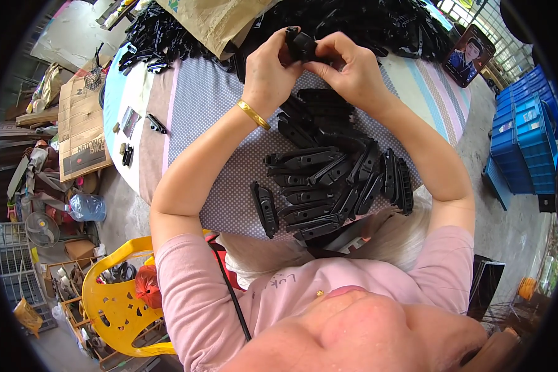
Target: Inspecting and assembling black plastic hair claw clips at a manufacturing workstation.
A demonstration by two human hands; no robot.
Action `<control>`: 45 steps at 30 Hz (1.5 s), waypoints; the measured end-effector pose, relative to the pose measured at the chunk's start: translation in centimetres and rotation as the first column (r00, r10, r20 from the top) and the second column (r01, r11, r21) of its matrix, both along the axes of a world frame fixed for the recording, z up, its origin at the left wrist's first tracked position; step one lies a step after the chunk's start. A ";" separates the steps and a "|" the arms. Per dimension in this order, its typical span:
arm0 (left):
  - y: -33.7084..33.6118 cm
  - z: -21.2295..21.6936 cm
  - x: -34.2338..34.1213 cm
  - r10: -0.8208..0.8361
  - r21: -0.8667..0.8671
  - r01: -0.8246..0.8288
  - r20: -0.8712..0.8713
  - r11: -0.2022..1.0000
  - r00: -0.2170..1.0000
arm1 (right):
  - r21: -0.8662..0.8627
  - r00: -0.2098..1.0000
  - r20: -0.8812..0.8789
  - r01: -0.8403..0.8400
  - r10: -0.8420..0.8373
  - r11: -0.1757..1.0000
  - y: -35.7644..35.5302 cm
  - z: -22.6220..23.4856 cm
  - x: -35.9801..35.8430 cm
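Note:
Over the far half of the round table, my left hand (270, 71) and my right hand (350, 68) meet around a small black plastic part (301, 44). The fingers of both are closed on it, and they partly cover its shape. Below them lies a loose pile of long black plastic parts (310, 161) with slots and ridges, reaching to the table's near edge. Beyond my hands spreads a large heap of similar black pieces (384, 28). A brown paper bag (214, 22) rests on that heap, to the left of my hands.
A patterned cloth covers the table (195, 87). On its left are a few separate black parts (157, 124). A phone (470, 56) stands at the right edge. Blue crates (524, 142) are stacked on the floor at right; a yellow chair (115, 304) is at lower left.

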State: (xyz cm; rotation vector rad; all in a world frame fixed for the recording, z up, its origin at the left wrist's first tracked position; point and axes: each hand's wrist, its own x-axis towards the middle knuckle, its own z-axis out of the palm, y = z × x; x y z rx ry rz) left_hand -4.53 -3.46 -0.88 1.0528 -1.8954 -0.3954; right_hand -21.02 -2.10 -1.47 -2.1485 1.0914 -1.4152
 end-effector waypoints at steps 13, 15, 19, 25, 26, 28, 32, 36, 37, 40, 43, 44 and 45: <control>-0.7 0.0 0.7 -0.286 0.127 0.365 -0.413 0.922 0.865 | -0.396 0.977 -0.136 0.099 -0.165 0.913 -0.2 0.5 -0.7; -0.6 0.7 0.9 -0.250 0.234 0.384 -0.453 0.893 0.856 | -0.412 0.967 -0.167 0.109 -0.193 0.905 0.3 0.8 -0.7; -0.9 1.1 1.1 -0.307 0.240 0.518 -0.579 0.821 0.755 | -0.470 0.951 -0.212 0.103 -0.226 0.876 0.8 1.4 -0.5; -1.2 1.0 1.4 -0.234 0.287 0.315 -0.282 0.905 0.930 | -0.484 0.967 -0.205 0.031 -0.148 0.874 -0.5 0.9 -0.8; -1.0 1.2 1.2 -0.254 0.245 0.328 -0.289 0.912 0.923 | -0.484 0.967 -0.205 0.032 -0.149 0.874 -0.9 0.7 -0.9; -0.7 1.4 1.1 -0.275 0.202 0.341 -0.295 0.918 0.915 | -0.216 0.999 -0.010 0.050 -0.054 0.975 -1.5 0.0 -1.1; -0.7 1.4 1.4 -0.284 0.184 0.316 -0.179 0.931 0.942 | 0.377 0.972 -0.120 -0.145 0.203 0.915 -1.2 1.3 -1.9; -0.4 1.8 1.4 -0.297 0.124 0.319 -0.163 0.940 0.941 | 0.226 0.979 -0.131 -0.122 0.154 0.967 -0.8 1.3 -1.9; -0.4 1.9 1.4 -0.299 0.123 0.320 -0.162 0.940 0.941 | 0.186 0.984 -0.137 -0.091 0.118 0.978 -0.6 1.4 -1.8; -0.7 1.9 1.3 -0.330 0.124 0.355 -0.183 0.927 0.926 | 0.198 0.978 -0.147 -0.120 0.151 0.973 -1.1 1.3 -2.2; -1.3 1.4 1.9 -0.351 0.292 0.451 -0.337 0.843 0.874 | 0.271 0.967 0.011 -0.248 0.254 0.930 -2.7 1.0 -3.0; -1.5 1.2 2.1 -0.391 0.433 0.453 -0.228 0.780 0.892 | 0.291 0.951 0.161 -0.301 0.264 0.908 -3.2 1.0 -3.7; -1.5 1.3 2.0 -0.440 0.566 0.425 -0.119 0.706 0.890 | 0.265 0.973 0.088 -0.229 0.213 0.937 -3.8 1.3 -4.8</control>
